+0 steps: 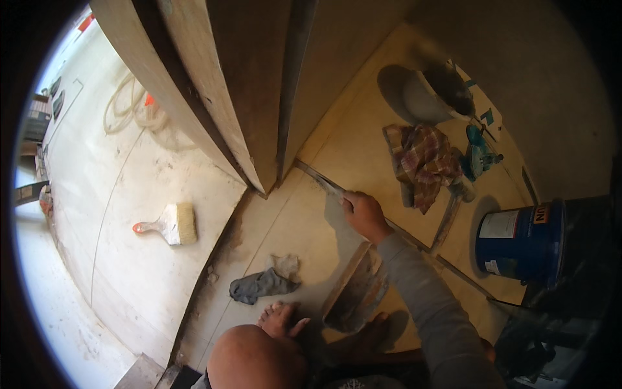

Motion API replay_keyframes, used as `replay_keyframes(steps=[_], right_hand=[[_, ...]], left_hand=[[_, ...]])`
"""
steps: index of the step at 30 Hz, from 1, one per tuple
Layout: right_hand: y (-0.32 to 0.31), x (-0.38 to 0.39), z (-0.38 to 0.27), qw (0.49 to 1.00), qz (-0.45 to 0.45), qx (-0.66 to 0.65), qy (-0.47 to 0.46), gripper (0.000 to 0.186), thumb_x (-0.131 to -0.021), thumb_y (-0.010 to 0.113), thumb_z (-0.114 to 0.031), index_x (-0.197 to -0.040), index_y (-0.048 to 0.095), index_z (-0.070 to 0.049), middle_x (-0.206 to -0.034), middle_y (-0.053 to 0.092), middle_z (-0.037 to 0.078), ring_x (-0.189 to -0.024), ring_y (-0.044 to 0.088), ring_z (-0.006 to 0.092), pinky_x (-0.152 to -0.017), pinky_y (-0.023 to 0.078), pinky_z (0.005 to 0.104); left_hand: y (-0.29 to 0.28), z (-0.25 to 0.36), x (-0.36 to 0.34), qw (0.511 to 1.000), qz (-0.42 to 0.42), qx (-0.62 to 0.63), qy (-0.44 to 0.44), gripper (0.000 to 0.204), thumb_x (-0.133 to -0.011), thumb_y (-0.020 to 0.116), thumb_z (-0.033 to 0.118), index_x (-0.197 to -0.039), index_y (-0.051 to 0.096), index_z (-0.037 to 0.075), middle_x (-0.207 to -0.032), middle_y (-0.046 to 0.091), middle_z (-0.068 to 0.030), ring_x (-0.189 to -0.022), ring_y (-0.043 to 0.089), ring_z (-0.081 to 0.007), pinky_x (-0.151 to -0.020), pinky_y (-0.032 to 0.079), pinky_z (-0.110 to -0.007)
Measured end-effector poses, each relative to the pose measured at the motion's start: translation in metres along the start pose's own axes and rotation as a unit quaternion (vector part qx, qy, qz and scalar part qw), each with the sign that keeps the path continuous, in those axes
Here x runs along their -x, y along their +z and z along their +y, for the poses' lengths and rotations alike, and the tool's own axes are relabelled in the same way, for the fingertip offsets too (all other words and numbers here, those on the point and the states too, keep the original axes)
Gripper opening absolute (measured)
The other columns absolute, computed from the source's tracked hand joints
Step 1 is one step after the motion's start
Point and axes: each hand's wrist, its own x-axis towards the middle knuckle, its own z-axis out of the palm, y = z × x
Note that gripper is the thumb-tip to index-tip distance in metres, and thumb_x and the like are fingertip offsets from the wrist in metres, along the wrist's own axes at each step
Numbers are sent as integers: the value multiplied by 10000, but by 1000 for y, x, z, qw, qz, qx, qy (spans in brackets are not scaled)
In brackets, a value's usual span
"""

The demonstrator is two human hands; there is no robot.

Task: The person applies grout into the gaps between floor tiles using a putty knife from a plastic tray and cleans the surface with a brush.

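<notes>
Right hand (365, 215) is gripping a thin, flat tool (333, 188), whose far end is lying along a dark floor joint (311, 171); left hand's grip can't be told, out of view. Just below the right hand, an oblong trough (332, 310) is sitting on the tiles, grey residue coating its inside. Crumpled grey rag (262, 285) is lying left of it. Plaid cloth (424, 162) is bunching right of the tool, green object (476, 155) beside it. Pale bucket (420, 97) is showing a dark inside, contents unclear; blue bucket's (518, 240) inside is hidden. Upright boards (243, 84) are blocking the view behind. Bristle brush (170, 225) is lying far left, hose (120, 107) coiling beyond.
</notes>
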Motion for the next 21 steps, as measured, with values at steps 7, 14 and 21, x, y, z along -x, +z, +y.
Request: replay_keyframes(steps=[7,14,21], right_hand=[[-4,7,-7,999,12,43,16,137,-868,564,-130,-911,646,-29,-806,639,191,-763,629,373,-687,510,456],[-8,9,-12,1000,12,23,2,177,-872,575,-130,-970,662,-11,-840,649,201,-784,639,367,-698,518,437],[7,4,-3,999,11,45,-1,147,-864,573,-141,-944,655,-49,-844,644,171,-792,635,358,-705,517,446]], left_hand=[[1,-1,-5,999,20,1,26,478,-747,759,461,-1126,638,197,-1032,599,-105,-906,562,-349,-776,447,-479],[-2,-3,0,1000,3,14,2,492,-755,742,490,-1145,631,213,-1031,599,-100,-937,562,-351,-800,449,-482],[-2,5,-4,1000,-7,-5,-6,502,-765,727,505,-1160,626,213,-1056,603,-112,-974,554,-355,-824,447,-488]])
